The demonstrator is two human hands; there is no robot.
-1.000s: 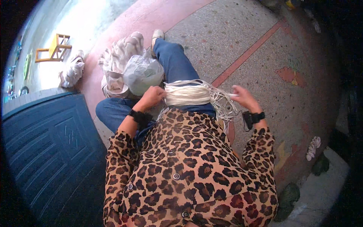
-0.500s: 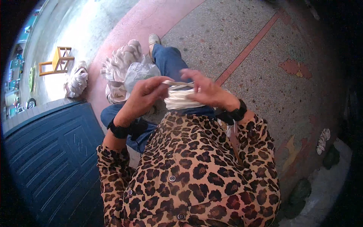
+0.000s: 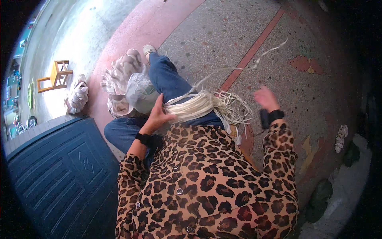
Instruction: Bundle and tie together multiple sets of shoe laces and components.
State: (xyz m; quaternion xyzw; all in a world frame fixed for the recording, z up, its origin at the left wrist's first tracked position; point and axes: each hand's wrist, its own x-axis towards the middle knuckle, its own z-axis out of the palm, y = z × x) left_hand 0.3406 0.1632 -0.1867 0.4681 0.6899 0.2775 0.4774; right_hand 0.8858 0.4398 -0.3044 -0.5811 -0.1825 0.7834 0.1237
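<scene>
A bundle of cream, flat fabric strips (image 3: 191, 108) lies across my lap, its loose ends (image 3: 234, 109) spilling in a tangle on the right. My left hand (image 3: 157, 116) is at the bundle's left end, thumb and fingers spread apart and touching it. One long single strip (image 3: 227, 69) runs from the bundle up and right over the floor, its far tip beyond my right hand. That hand (image 3: 267, 98) is raised to the right, apart from the bundle. Its fingers look bunched but are smeared by motion, and I see no strip in them.
Left of my leg stand pale fabric bundles (image 3: 127, 69) and a clear plastic bag (image 3: 141, 93). Another fabric bundle (image 3: 77, 95) and a small wooden stool (image 3: 59, 75) are farther left. A blue panelled board (image 3: 59, 171) fills the lower left. A small cloth bundle (image 3: 341, 138) lies far right.
My hands have parted: the right swung away to the right, and the left dropped to the bundle's left end. A long strip now extends to the upper right, and the bundle's loose ends show.
</scene>
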